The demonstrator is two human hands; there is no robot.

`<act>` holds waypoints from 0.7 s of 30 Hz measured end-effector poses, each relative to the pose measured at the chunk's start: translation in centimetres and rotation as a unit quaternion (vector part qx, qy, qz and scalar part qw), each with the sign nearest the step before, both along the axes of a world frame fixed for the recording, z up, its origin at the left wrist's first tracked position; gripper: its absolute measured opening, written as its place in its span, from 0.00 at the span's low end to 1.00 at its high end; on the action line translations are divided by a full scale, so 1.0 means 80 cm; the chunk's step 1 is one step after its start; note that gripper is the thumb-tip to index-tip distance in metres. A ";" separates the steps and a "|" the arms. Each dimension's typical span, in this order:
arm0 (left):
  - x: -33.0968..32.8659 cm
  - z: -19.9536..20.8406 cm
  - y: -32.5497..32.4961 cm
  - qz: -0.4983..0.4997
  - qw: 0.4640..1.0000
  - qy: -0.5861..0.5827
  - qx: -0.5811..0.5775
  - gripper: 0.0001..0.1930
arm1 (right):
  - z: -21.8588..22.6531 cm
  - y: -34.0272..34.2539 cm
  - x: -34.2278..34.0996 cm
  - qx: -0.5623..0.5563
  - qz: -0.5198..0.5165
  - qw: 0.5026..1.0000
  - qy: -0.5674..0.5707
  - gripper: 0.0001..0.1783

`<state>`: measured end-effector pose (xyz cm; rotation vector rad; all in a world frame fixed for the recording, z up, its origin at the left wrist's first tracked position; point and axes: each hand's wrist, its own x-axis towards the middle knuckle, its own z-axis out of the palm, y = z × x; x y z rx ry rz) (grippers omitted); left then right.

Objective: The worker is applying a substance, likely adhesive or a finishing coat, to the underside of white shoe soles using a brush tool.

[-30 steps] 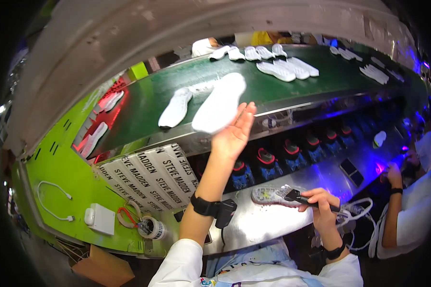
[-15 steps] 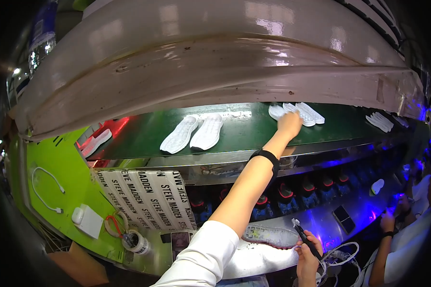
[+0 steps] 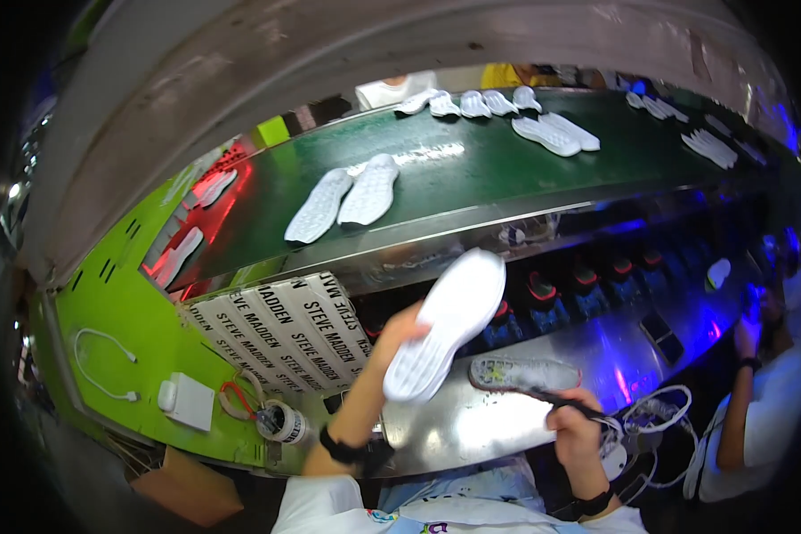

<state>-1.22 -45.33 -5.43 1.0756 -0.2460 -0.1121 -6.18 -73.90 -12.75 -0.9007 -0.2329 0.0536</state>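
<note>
My left hand (image 3: pixel 400 334) grips a white shoe sole (image 3: pixel 449 320) by its left edge, holding it tilted above the metal bench. My right hand (image 3: pixel 578 434) is closed round a black pen-like tool (image 3: pixel 578 404) that points left; its tip is hard to make out. Just beyond that tool a grey, worn-looking sole (image 3: pixel 518 372) lies on the bench. On the green belt at the back, a pair of white soles (image 3: pixel 368 194) lies left of the middle, and another white pair (image 3: pixel 556 135) lies further right.
Several dark shoes (image 3: pixel 543 294) stand under the belt's metal edge (image 3: pixel 472 236). A printed box (image 3: pixel 280 334), a tape roll (image 3: pixel 285 423) and orange scissors (image 3: pixel 238 396) sit at left. White cables (image 3: pixel 659 409) coil at right, near another person's arm (image 3: pixel 737 400). A phone (image 3: pixel 661 336) lies on the bench.
My left hand has come back from the belt with a white sole in it. The view has shifted, showing more of the belt's far side. My right hand still holds the black tool.
</note>
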 end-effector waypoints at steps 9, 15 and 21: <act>-0.112 -0.228 -0.050 -0.063 0.894 0.250 -0.366 0.31 | -0.036 0.099 -0.030 -0.309 0.053 0.920 -0.234 0.12; -0.095 -0.214 -0.040 0.065 0.902 0.208 -0.372 0.29 | -0.024 0.119 -0.027 -0.289 0.092 0.919 -0.251 0.11; -0.072 -0.189 -0.023 -0.088 0.893 0.082 -0.433 0.34 | 0.008 0.111 -0.013 -0.324 0.183 0.885 -0.281 0.13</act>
